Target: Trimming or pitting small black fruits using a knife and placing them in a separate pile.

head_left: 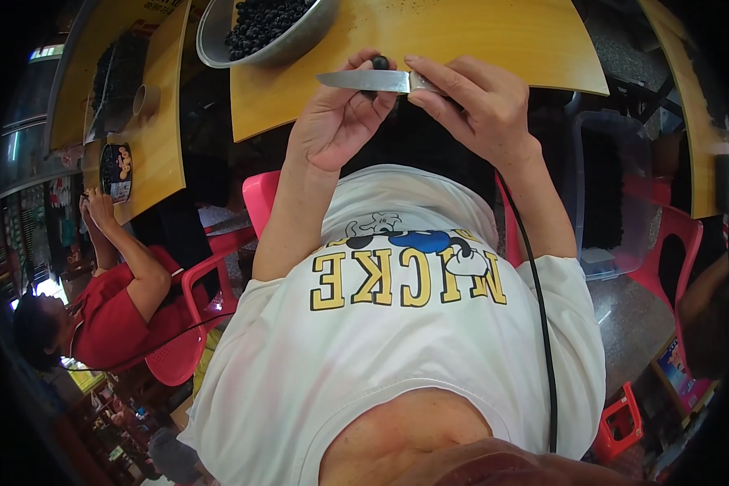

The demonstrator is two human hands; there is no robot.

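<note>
My right hand grips a short knife by its handle. The knife's blade points left and lies across in front of the fingers of my left hand. Between the fingertips of that hand sits a small dark round piece, like a nut or berry, just above the blade. Whether the blade's edge touches it cannot be made out. Beyond my left hand stands a translucent bowl filled with similar dark round pieces.
Both hands are over the near edge of a yellow table. At left, a person in red works at another table with a dark tray. A clear plastic tub and red chair stand at right. A black cable crosses my shirt.
</note>
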